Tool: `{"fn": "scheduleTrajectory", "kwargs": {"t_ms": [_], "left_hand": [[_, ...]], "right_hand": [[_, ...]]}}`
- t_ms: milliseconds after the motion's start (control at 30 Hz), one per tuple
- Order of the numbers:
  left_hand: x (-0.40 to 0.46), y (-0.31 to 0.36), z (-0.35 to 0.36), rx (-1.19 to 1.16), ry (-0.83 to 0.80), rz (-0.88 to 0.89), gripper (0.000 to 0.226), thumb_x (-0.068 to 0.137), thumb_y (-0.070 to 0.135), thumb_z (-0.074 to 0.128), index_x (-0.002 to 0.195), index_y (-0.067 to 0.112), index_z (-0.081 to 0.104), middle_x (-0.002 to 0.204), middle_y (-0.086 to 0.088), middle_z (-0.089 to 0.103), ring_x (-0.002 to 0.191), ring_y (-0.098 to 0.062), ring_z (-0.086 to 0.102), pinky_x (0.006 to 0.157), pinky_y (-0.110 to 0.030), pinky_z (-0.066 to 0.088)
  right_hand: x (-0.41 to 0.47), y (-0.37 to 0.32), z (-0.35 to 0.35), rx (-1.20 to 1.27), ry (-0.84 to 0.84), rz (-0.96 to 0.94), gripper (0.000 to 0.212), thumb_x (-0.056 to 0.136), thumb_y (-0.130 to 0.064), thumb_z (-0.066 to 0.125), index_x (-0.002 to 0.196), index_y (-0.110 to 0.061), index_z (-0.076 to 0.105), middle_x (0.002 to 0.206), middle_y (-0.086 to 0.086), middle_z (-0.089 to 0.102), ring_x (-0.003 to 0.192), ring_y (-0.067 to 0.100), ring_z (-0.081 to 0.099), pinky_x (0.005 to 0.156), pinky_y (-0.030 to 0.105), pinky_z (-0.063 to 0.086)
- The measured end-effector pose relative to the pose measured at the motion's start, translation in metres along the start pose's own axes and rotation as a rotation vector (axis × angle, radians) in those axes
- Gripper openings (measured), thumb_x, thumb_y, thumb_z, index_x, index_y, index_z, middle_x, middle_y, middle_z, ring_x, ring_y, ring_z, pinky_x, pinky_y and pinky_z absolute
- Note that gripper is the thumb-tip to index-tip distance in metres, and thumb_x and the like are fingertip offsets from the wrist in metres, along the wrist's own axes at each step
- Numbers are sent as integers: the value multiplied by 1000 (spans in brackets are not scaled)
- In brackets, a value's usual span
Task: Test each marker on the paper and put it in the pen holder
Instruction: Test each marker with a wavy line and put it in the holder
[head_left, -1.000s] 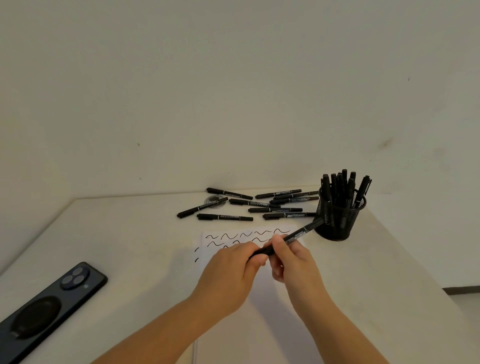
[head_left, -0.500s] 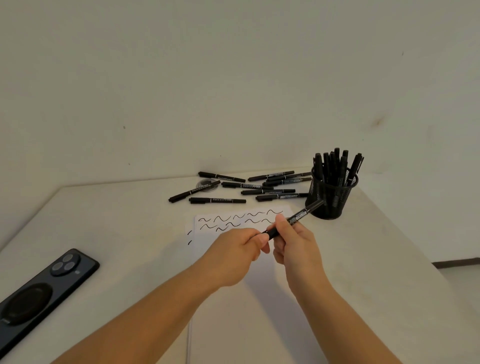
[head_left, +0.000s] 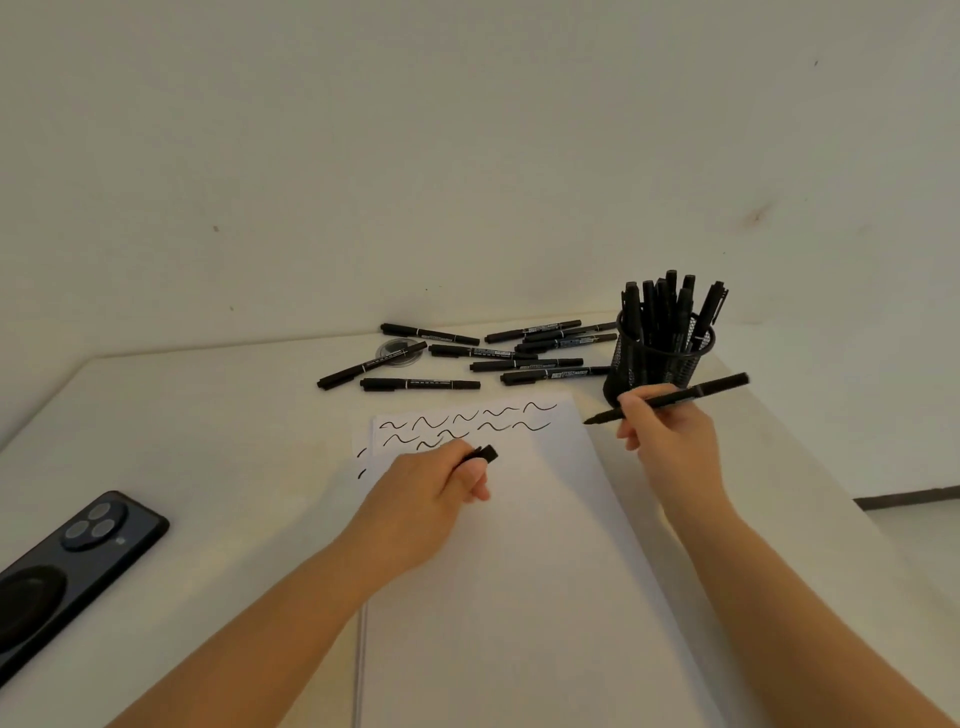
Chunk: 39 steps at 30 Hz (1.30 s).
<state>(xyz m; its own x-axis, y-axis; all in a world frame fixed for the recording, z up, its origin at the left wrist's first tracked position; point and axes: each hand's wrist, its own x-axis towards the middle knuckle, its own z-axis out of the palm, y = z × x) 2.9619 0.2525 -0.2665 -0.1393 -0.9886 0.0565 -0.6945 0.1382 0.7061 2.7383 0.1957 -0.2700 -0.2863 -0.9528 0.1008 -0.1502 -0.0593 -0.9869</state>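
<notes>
Closest to the camera, two bare forearms come up from the bottom edge over a white sheet of paper (head_left: 519, 571) that lies on a pale table (head_left: 208, 441). Off to the left there's a dark phone (head_left: 67, 566) lying back-up near the table's edge, camera bump showing.

The left hand (head_left: 426, 493) sits over the upper part of the paper with its fingers curled around a small black marker cap (head_left: 485, 454), which pokes out past the thumb. The right hand (head_left: 670, 441) is over to the right, just off the paper's edge, pinching an uncapped black marker (head_left: 670, 399) roughly level, nib pointing left toward the sheet and not touching it.

A bit further up, the top of the paper has two rows of black squiggles (head_left: 467, 423), and a couple of stray marks show on a sheet edge sticking out to the left.

Behind the right hand stands a black mesh pen holder (head_left: 654, 358), stuffed with upright markers. Further back, a scatter of loose markers (head_left: 467, 358) lies flat on the table near the wall, one of them resting across a small round clear disc (head_left: 397, 353).
</notes>
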Motion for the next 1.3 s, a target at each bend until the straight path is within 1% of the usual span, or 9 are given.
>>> {"fn": "scheduleTrajectory", "kwargs": {"t_ms": [100, 267, 367, 567, 667, 800, 1033, 1167, 1300], "left_hand": [[9, -4, 8, 264, 15, 88, 26, 96, 37, 33, 101, 22, 54, 92, 3, 61, 87, -16, 54, 77, -34, 43], [8, -16, 12, 80, 12, 71, 24, 95, 38, 35, 94, 21, 53, 98, -3, 66, 89, -19, 55, 78, -41, 44], [9, -17, 11, 33, 7, 46, 20, 94, 38, 36, 91, 27, 52, 99, -2, 67, 91, -18, 56, 79, -42, 45], [13, -16, 12, -7, 5, 50, 19, 96, 32, 38, 95, 24, 56, 100, 17, 67, 92, -10, 57, 80, -36, 46], [14, -18, 13, -17, 9, 45, 18, 96, 32, 39, 93, 26, 55, 99, 22, 66, 93, -8, 57, 80, -30, 45], [13, -19, 13, -7, 4, 43, 16, 95, 35, 37, 85, 44, 48, 100, 7, 68, 92, -11, 56, 78, -35, 46], [13, -22, 14, -15, 19, 60, 17, 94, 36, 38, 92, 35, 55, 97, 17, 67, 81, 0, 53, 64, -19, 37], [14, -22, 15, 0, 21, 74, 22, 93, 40, 39, 97, 29, 58, 92, 7, 66, 77, -6, 53, 65, -27, 42], [14, -22, 15, 8, 20, 64, 21, 92, 42, 40, 97, 30, 57, 90, 5, 65, 78, -9, 53, 70, -30, 44]], "right_hand": [[3, 9, 19, 100, -51, 7, 13, 87, -11, 55, 78, -20, 59, 63, 4, 62, 56, 7, 56, 52, 15, 43], [15, 17, 24, -61, -87, -60, 15, 85, -12, 54, 74, -22, 57, 63, 0, 67, 62, 13, 59, 61, 29, 48], [20, 18, 27, -153, -138, -104, 15, 83, -13, 53, 71, -22, 56, 61, -3, 66, 65, 11, 62, 62, 26, 48], [25, 21, 31, -184, -195, -137, 16, 83, -13, 56, 72, -24, 57, 62, -4, 67, 61, -3, 61, 52, 4, 39], [26, 23, 30, -240, -150, -160, 17, 83, -15, 54, 72, -27, 55, 63, -4, 65, 55, 0, 56, 49, 8, 38], [27, 25, 24, -286, -64, -130, 12, 80, -17, 51, 72, -25, 53, 64, 2, 62, 56, 8, 53, 51, 22, 40], [19, 18, 14, -82, 98, -88, 15, 85, -17, 54, 76, -28, 56, 65, -2, 63, 55, 0, 55, 58, 17, 42], [8, 7, 14, 130, -49, -23, 7, 86, -9, 56, 81, -13, 60, 57, -2, 58, 47, 2, 48, 48, 12, 40], [-3, -1, 19, 294, -319, 15, 20, 87, 0, 51, 76, -13, 62, 53, 2, 58, 46, 12, 47, 42, 19, 37]]}}
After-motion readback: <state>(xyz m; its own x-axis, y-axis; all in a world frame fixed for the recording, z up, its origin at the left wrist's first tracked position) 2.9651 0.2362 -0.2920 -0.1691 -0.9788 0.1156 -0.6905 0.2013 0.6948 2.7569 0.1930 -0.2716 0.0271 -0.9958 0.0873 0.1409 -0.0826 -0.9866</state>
